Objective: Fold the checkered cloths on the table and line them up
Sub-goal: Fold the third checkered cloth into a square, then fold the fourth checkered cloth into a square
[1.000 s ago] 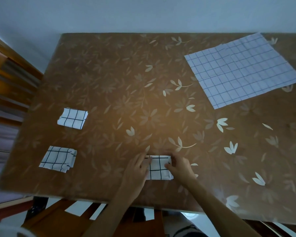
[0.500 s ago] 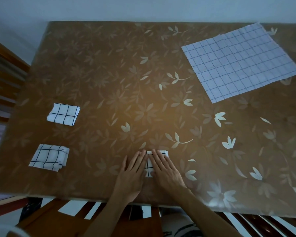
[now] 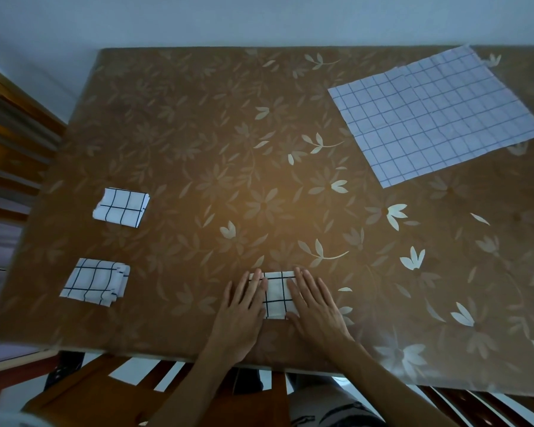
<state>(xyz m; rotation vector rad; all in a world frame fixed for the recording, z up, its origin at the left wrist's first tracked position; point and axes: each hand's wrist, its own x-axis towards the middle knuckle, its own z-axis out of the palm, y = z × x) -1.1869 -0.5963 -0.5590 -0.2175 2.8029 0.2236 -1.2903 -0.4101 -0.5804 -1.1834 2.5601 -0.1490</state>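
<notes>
A small folded white cloth with black checks (image 3: 276, 295) lies near the table's front edge. My left hand (image 3: 242, 315) rests flat on its left side and my right hand (image 3: 313, 308) flat on its right side, fingers spread, palms down. Two more folded checkered cloths sit at the left: one (image 3: 121, 206) farther back, one (image 3: 96, 282) nearer the front. A large checkered cloth (image 3: 435, 118) lies spread flat at the back right.
The brown table (image 3: 198, 134) has a leaf-patterned glossy cover. Wooden chair slats (image 3: 130, 383) show below the front edge. A wooden frame (image 3: 10, 134) stands at the left. A pale wall runs behind the table.
My hands went from pinching the folded cloth's sides to lying flat on it, then slid slightly apart so more of its middle shows. The camera view shifted a little.
</notes>
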